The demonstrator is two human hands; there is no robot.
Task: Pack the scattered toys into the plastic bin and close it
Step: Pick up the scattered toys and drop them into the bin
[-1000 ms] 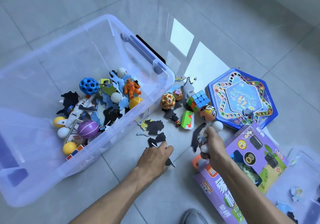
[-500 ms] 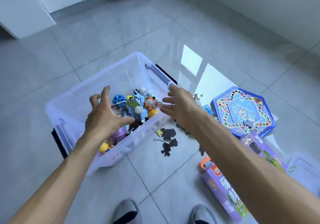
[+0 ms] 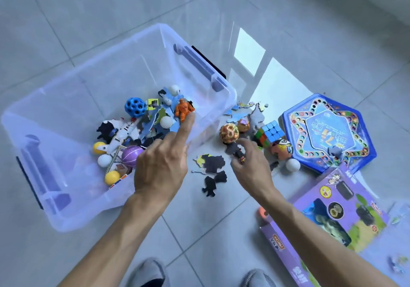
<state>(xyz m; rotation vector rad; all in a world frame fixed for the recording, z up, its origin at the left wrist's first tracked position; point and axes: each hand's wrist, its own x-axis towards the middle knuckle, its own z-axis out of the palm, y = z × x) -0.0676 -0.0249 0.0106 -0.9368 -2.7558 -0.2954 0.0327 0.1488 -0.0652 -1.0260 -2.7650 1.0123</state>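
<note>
Now we see the left hand [image 3: 159,167] over the bin [image 3: 66,118], index finger straight, other fingers loose. Our right hand [image 3: 250,164] pinches a small dark figure [image 3: 238,152] on the floor [image 3: 199,220], beside the cube [image 3: 269,132].

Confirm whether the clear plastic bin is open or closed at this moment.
Open. The clear plastic bin has no lid on it; the toys inside show from above, and the left hand reaches over its rim.
</note>
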